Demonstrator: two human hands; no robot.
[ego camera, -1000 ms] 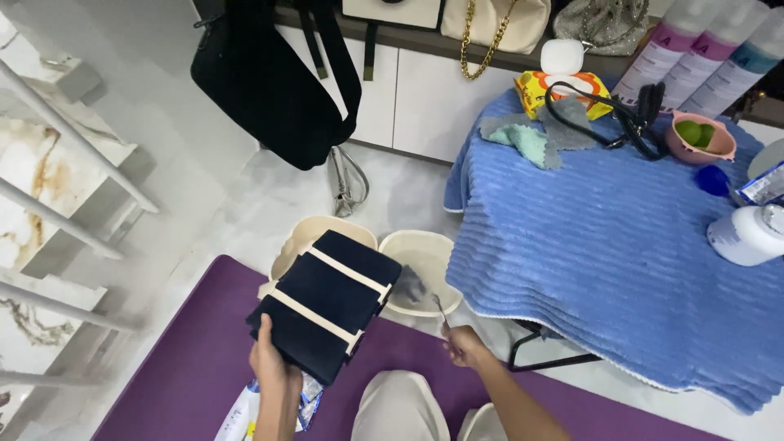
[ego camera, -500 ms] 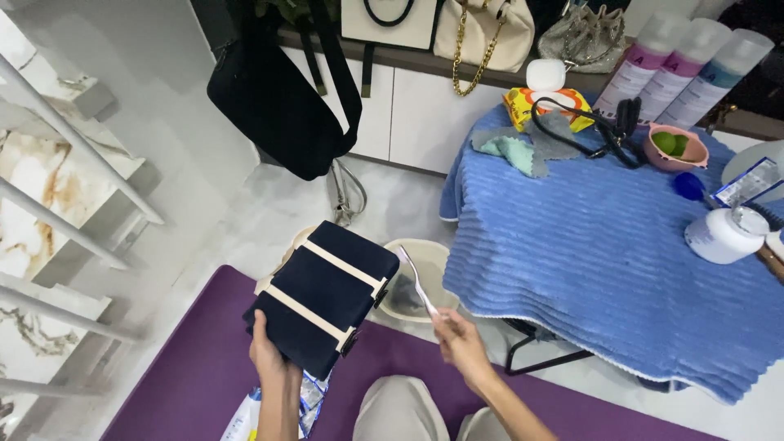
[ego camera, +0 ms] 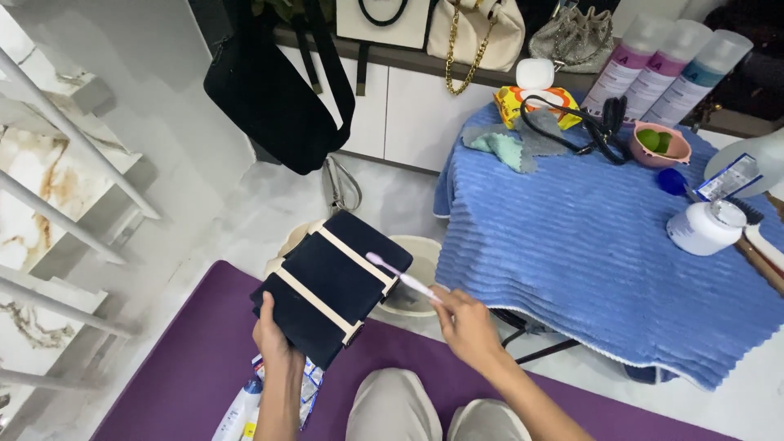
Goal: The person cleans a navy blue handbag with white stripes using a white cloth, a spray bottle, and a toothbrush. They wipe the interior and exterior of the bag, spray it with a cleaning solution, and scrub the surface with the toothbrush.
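My left hand (ego camera: 273, 335) grips the near edge of a dark navy handbag (ego camera: 327, 286) with two cream straps, holding it tilted over the floor. In my right hand (ego camera: 467, 322) is a pale pink toothbrush (ego camera: 400, 276), its head resting on the bag's upper right side. Just behind the bag sits a cream basin (ego camera: 412, 278), partly hidden by it.
A table under a blue ribbed cloth (ego camera: 588, 245) stands at right with a white jar (ego camera: 704, 227), a pink bowl (ego camera: 660, 144), tall bottles (ego camera: 663, 65) and cloths. Bags hang along a white cabinet (ego camera: 408, 114). A purple mat (ego camera: 188, 367) lies below; stair rails (ego camera: 65, 163) at left.
My right hand has moved the toothbrush from the basin up onto the bag's surface. The left hand keeps the bag where it was.
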